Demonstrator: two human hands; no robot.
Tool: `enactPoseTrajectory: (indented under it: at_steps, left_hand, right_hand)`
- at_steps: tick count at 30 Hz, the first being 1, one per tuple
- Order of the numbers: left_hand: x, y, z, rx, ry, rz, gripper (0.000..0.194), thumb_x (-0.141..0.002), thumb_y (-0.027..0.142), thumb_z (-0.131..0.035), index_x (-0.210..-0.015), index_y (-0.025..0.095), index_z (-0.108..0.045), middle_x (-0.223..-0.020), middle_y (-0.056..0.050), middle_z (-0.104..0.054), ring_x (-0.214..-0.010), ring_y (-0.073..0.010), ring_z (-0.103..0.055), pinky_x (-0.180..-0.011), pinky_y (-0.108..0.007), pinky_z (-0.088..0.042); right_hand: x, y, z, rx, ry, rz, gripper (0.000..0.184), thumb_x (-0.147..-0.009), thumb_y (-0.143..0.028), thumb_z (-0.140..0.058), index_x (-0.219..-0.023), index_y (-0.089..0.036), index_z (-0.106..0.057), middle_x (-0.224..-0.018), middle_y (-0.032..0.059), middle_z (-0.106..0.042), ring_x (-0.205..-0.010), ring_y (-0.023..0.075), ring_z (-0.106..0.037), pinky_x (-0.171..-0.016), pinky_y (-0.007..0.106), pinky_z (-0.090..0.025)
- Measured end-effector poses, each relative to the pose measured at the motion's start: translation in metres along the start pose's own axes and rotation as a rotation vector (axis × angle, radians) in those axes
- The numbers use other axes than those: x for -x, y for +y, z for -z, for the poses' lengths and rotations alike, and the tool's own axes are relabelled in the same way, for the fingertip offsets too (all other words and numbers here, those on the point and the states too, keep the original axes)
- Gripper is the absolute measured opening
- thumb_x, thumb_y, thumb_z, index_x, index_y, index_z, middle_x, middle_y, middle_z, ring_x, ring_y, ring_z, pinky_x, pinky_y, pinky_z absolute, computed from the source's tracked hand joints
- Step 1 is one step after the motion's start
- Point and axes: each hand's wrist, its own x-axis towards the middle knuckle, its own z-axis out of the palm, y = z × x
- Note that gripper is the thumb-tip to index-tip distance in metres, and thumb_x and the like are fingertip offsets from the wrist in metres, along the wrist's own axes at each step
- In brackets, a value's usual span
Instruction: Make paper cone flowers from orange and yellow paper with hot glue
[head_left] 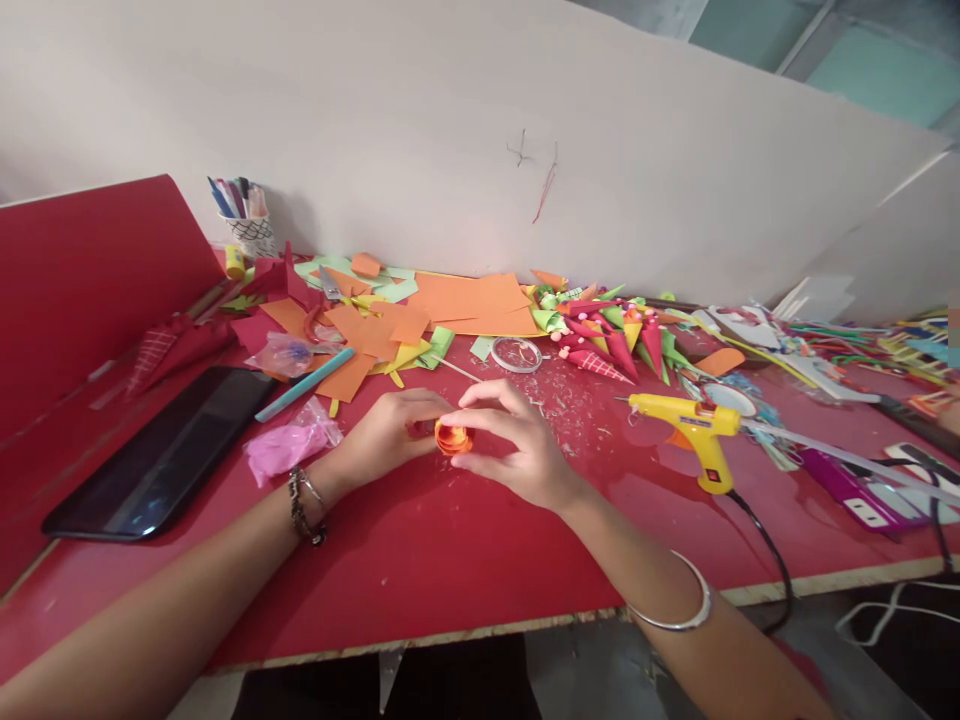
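A small coil of orange paper, like a paper rose (453, 438), is held between my two hands above the red table. The fingers of my right hand (521, 445) curve around its right side, thumb below and fingertips above. My left hand (394, 435) is closed at its left side, the fingers curled inward and partly hiding what they pinch. Just behind the fingertips a thin white stick (459, 369) points toward the left. Orange paper sheets (472, 303) and cut orange pieces (367, 335) lie beyond my hands.
A yellow glue gun (694, 430) lies at right, its cord over the edge. Paper cones (615, 335), a tape roll (516, 354) and scraps spread behind. At left are a black phone-like slab (165, 450), a pink packet (291, 443) and a pen cup (251, 232).
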Motion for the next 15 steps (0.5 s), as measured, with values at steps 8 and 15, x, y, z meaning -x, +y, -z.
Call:
enactPoseTrajectory:
  at_steps: [8,15]
  left_hand:
    - [0.0008,0.0001,0.001,0.008,0.015,-0.026,0.015,-0.079,0.029,-0.051,-0.076,0.017,-0.059,-0.076,-0.004,-0.061,-0.072,-0.0128,-0.054,-0.066,-0.024,-0.044]
    - [0.0006,-0.0005,-0.0003,-0.042,0.015,0.007,0.017,-0.078,0.03,-0.051,-0.082,0.015,-0.059,-0.08,-0.005,-0.061,-0.072,-0.0127,-0.055,-0.065,-0.024,-0.043]
  right_hand:
    - [-0.0012,0.0006,-0.0007,-0.03,-0.022,-0.01,0.021,-0.078,-0.026,-0.054,-0.099,-0.028,-0.055,-0.092,0.0014,-0.05,-0.089,0.0126,-0.052,-0.079,0.031,-0.047]
    - [-0.0006,0.0009,0.0002,-0.059,-0.016,-0.069,0.028,-0.076,-0.033,-0.056,-0.103,-0.027,-0.053,-0.095,0.0022,-0.049,-0.091,0.0147,-0.051,-0.082,0.033,-0.045]
